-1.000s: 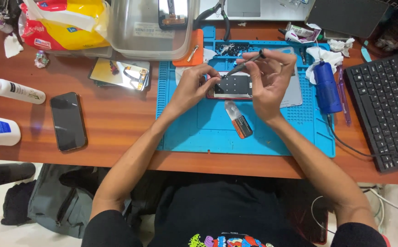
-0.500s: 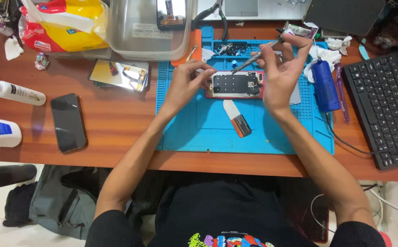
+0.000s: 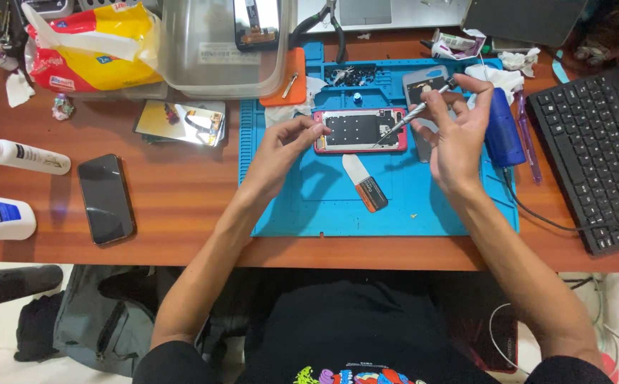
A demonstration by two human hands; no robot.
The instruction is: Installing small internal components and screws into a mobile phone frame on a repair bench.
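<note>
My left hand pinches the opened pink phone at the mat's twelve o'clock, my right hand pinching the screwdriver, which I'd keep upright, pressing lightly.

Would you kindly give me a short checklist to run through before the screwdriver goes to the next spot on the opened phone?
1. Left hand steadies the opened phone at its left end: ok.
2. Right hand grips the screwdriver: ok.
3. Tip rests on the phone's right part: ok.
4. Tip seated in a screw: cannot tell.
5. Phone lies flat on the blue mat: ok.
6. Pry tool lies apart from the phone: ok.
</note>
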